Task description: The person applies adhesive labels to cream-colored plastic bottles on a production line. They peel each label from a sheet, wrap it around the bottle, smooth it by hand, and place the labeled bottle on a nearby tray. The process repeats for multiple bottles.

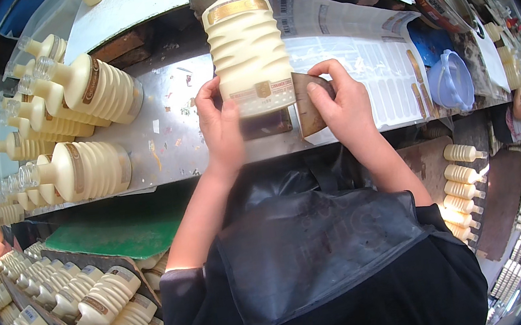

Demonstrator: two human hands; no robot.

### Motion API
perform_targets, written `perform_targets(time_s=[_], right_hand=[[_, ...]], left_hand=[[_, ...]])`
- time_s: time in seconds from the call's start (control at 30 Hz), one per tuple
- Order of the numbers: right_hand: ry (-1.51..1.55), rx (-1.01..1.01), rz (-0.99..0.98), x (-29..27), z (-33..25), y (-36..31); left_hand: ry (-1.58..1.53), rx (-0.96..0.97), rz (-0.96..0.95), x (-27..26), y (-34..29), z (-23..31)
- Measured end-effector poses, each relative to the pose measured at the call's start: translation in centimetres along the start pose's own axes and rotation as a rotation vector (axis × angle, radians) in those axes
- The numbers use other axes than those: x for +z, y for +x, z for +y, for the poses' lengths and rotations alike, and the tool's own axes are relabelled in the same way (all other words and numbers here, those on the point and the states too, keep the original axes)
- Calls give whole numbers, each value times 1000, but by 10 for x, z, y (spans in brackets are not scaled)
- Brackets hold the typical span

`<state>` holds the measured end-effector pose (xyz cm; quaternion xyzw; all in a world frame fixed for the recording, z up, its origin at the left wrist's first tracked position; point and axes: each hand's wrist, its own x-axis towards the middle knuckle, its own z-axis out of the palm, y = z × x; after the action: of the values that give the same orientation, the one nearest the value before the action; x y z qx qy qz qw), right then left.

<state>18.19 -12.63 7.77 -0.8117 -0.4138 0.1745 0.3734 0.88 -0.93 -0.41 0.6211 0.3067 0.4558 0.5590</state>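
Cream ribbed bottle (247, 46) with gold bands at 12 o'clock; left hand (220, 128) grips its base, right hand (341, 102) pinches brown scraper card (307, 110).

Bare counter (172, 141) btwn the stacked bottles (82, 130) on the left & the upright bottle (248, 46); right side blocked by a blue tub (450, 81)

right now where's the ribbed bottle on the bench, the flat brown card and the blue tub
ribbed cream bottle (246, 46), head view, middle of its ribbed body
flat brown card (308, 113), head view, its bare face beside the right hand's fingers
blue tub (450, 81), head view, its near rim
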Motion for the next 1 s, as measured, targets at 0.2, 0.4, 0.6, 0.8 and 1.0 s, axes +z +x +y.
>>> perform_targets(time_s=[0.2,0.4,0.6,0.8,1.0], right_hand=[[222,-90,120,2,-16,-10],[20,-241,7,13,-25,-6],[143,35,-39,5,18,4],[251,-5,45,2,25,3],[175,-395,62,11,15,12]], left_hand=[[-13,-110,20,3,8,8],[200,-5,65,10,11,4],[37,-6,58,11,9,-1],[-98,-49,32,8,6,1],[-208,-86,12,7,4,5]])
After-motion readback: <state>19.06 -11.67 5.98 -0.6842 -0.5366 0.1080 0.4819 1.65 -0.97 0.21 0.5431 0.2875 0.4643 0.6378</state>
